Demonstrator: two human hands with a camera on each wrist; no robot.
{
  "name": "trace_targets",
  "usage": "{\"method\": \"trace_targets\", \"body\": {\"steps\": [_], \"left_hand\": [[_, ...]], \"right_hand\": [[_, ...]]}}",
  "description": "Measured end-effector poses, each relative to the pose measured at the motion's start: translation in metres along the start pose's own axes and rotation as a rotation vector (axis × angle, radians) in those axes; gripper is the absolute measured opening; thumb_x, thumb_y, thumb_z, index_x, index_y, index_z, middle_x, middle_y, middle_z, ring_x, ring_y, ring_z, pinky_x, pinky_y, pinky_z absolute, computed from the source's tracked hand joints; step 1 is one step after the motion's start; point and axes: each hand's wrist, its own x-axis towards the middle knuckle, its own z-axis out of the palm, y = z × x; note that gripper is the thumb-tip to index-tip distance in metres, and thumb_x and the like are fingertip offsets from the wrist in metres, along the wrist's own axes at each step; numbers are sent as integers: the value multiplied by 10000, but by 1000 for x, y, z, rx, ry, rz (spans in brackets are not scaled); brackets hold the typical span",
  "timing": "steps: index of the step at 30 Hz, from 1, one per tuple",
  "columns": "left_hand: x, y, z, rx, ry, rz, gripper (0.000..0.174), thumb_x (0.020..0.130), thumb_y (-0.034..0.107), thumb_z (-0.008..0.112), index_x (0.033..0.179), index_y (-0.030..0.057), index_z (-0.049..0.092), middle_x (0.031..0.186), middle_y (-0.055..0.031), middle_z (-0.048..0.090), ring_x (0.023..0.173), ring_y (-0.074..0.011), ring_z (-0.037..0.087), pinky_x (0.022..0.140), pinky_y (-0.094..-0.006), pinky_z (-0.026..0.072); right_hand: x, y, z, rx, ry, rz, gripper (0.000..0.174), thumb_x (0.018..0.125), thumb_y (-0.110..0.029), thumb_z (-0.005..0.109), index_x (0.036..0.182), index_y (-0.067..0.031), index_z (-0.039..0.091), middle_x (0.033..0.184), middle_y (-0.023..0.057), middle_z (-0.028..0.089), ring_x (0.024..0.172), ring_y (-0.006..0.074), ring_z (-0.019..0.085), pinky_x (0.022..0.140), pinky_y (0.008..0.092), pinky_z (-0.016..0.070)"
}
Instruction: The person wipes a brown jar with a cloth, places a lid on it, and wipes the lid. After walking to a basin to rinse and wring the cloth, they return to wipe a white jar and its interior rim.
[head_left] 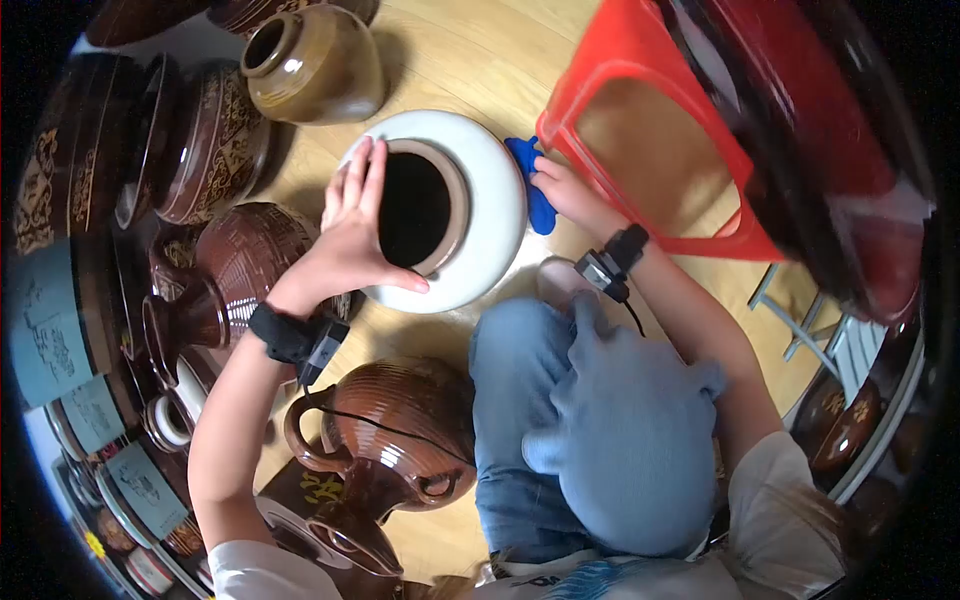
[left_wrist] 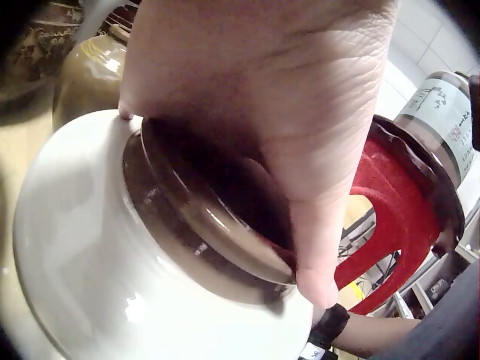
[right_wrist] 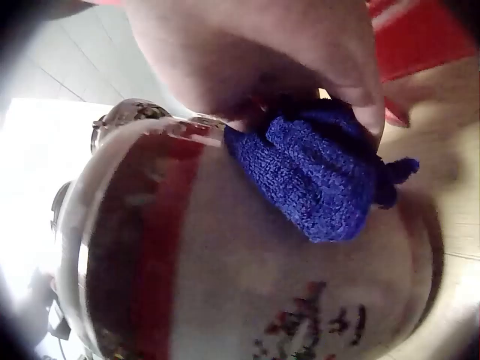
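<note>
A white jar [head_left: 490,215] with a brown neck and a dark round mouth stands on the floor in front of the person. The left hand [head_left: 350,225] rests on its rim, fingers straight and thumb spread. Up close in the left wrist view, the thumb [left_wrist: 319,262] lies over the edge of the brown rim [left_wrist: 217,232]. A blue cloth [right_wrist: 315,180] is bunched in the right hand [head_left: 575,195], against the jar's outer side. Red and dark writing shows on that side in the right wrist view. The right fingertips are partly hidden.
A red plastic stool [head_left: 690,140] stands close on the right, a dark glossy vessel [head_left: 800,130] over it. Brown jugs [head_left: 410,410] crowd the near left, and a tan pot [head_left: 330,70] sits beyond. Patterned dark bowls [head_left: 215,140] line the far left.
</note>
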Motion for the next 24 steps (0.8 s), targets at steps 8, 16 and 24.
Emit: {"method": "trace_targets", "body": {"steps": [8, 16, 24], "left_hand": [[-2, 0, -3, -54, 43, -43, 1369, 320, 393, 837, 1401, 121, 41, 1441, -161, 51, 1277, -449, 105, 1036, -504, 146], [-5, 6, -6, -155, 67, -104, 1361, 291, 297, 839, 1405, 179, 66, 1457, -59, 71, 1296, -419, 105, 1036, -532, 153], [15, 44, -40, 171, -335, -432, 1345, 415, 364, 830, 1404, 156, -58, 1467, -75, -68, 1310, -444, -12, 1024, -561, 144]], "right_hand": [[-26, -125, -3, -256, -54, -482, 176, 754, -89, 546, 899, 11, 545, 1051, 159, 503, 935, 286, 494, 814, 353, 393], [-27, -132, 5, -262, -45, -257, 210, 786, -144, 554, 902, 26, 514, 1098, 163, 458, 1010, 310, 441, 872, 360, 353], [-9, -169, 17, -326, -67, -30, 326, 850, -127, 502, 1148, 4, 483, 1218, 125, 434, 1145, 249, 410, 974, 319, 304]]}}
